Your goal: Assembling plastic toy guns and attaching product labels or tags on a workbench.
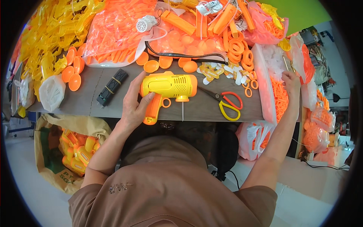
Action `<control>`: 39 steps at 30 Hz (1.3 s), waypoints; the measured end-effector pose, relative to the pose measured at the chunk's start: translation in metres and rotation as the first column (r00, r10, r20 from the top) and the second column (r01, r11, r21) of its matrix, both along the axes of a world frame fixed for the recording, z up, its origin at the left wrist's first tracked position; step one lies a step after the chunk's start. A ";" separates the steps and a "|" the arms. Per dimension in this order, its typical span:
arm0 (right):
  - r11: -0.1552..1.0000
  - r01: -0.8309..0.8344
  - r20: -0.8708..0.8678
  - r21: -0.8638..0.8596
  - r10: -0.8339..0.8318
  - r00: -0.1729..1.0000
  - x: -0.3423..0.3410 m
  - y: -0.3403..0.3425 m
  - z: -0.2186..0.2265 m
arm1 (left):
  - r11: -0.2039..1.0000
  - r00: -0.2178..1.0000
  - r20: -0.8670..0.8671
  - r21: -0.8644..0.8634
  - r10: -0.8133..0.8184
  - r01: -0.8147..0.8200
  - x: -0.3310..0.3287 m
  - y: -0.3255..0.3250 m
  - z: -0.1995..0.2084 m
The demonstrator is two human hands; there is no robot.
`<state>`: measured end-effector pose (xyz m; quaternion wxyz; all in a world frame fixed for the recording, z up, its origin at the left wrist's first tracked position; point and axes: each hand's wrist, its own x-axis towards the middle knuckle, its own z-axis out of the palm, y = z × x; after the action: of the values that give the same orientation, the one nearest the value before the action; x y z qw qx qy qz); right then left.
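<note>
Taking the yellow toy blaster [168,86] as the middle of the dial, with 12 o'clock pointing away from the person, the likeliest mishap seems a slip toward 6 o'clock: the handle [152,109] reaches the near edge of the table [94,108], so a loosened grip could let it tip off. A shove toward 3 o'clock might knock the scissors [223,101], whose closed tips lie just beside the toy's front, while one toward 1 or 2 o'clock could scatter the loose orange cup [190,67] and the stickers [210,72]. The thin white strip [183,111] hanging from the underside could be bent if it catches on that edge. The left hand [133,105] grasps the toy at its rear, thumb across the top of the handle; the right hand [291,84], out at 3 o'clock over the tray [260,75] of small orange parts [279,99], has curled fingers, and whether they pinch anything I cannot tell; a snag there might spill pieces. The toy lies on its side at the table's near edge, its long axis running nearly level from 9 to 3 o'clock, orange-ringed front toward 3, handle toward 7
</note>
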<state>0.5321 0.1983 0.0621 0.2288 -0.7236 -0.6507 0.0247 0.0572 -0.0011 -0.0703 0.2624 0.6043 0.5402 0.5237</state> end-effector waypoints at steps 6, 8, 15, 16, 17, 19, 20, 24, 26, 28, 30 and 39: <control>0.972 -0.227 -0.293 -0.063 0.200 0.935 -0.073 0.009 0.000 | 0.999 0.999 -0.015 -0.001 0.046 -0.046 -0.001 -0.003 0.000; 0.951 -0.294 -0.298 -0.091 0.256 0.920 -0.106 0.006 -0.001 | 0.999 0.999 0.008 -0.001 0.053 -0.053 0.000 -0.003 -0.001; 0.807 -0.579 -0.189 -0.114 0.554 0.811 -0.172 0.023 -0.026 | 0.998 0.998 0.006 -0.012 0.065 -0.064 0.000 -0.001 -0.003; 0.785 -0.606 -0.172 -0.125 0.585 0.793 -0.181 0.022 -0.027 | 0.998 0.998 0.004 -0.012 0.069 -0.069 -0.001 -0.002 -0.003; 0.763 -0.621 -0.199 -0.180 0.590 0.782 -0.188 0.020 -0.025 | 0.997 0.997 -0.005 -0.010 0.075 -0.075 -0.001 -0.002 -0.003; 0.764 -0.618 -0.188 -0.187 0.590 0.785 -0.190 0.019 -0.031 | 0.997 0.997 -0.013 -0.003 0.077 -0.077 -0.002 -0.002 -0.002; 0.765 -0.614 -0.178 -0.195 0.588 0.789 -0.188 0.018 -0.036 | 0.998 0.997 -0.031 -0.001 0.067 -0.067 -0.002 -0.003 -0.001; 0.814 -0.520 -0.105 -0.257 0.512 0.853 -0.176 0.009 -0.033 | 0.998 0.996 -0.061 -0.006 0.063 -0.063 -0.002 -0.004 -0.002; 0.838 -0.511 -0.123 -0.192 0.496 0.859 -0.165 -0.002 -0.027 | 0.997 0.997 -0.028 -0.017 0.070 -0.070 -0.002 -0.004 -0.002; 0.867 -0.496 -0.168 -0.046 0.483 0.859 -0.142 -0.014 -0.022 | 0.997 0.997 0.008 -0.026 0.073 -0.073 -0.001 -0.003 -0.002; 0.922 -0.385 -0.316 0.023 0.373 0.873 -0.116 -0.033 -0.013 | 0.996 0.996 -0.003 -0.032 0.089 -0.089 -0.001 -0.005 -0.002; 0.953 0.237 -0.502 0.191 -0.112 0.858 0.105 -0.109 -0.017 | 0.994 0.992 0.075 -0.042 0.104 -0.101 -0.011 -0.006 0.000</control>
<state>0.6366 0.0889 0.0452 0.4736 -0.7165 -0.5016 0.1034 0.0466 -0.0074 -0.0700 0.2673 0.5501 0.5698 0.5489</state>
